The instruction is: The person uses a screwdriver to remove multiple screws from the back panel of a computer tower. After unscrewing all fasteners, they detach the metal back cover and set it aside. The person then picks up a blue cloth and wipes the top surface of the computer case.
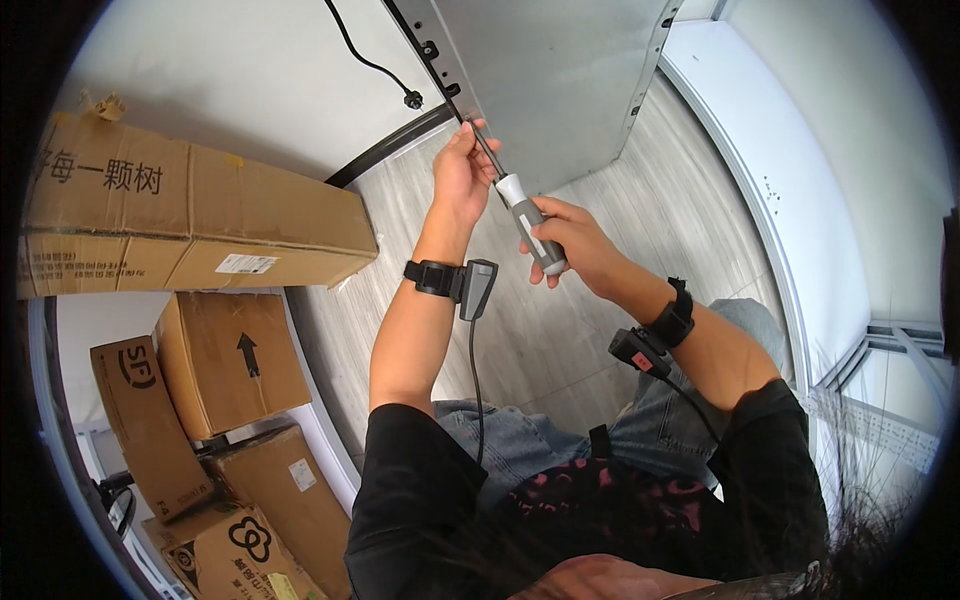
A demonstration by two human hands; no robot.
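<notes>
A screwdriver (525, 214) with a grey and white handle slants up and to the left. My right hand (575, 240) is closed around its handle. Closed near the far end of the shaft is my left hand (464, 178), thumb and fingers about the thin metal rod. The tip meets the lower left edge of a grey metal panel (550, 90); whether a screw sits there is too small to tell. Dark fittings and holes line that edge above my left hand.
A black cable (368, 62) with a plug hangs left of the panel. One long cardboard box (280, 210) stands at the left, with several more cardboard boxes (235, 350) below it. A white ledge (770, 180) curves along the right. Grey wood-look flooring (560, 350) lies beneath.
</notes>
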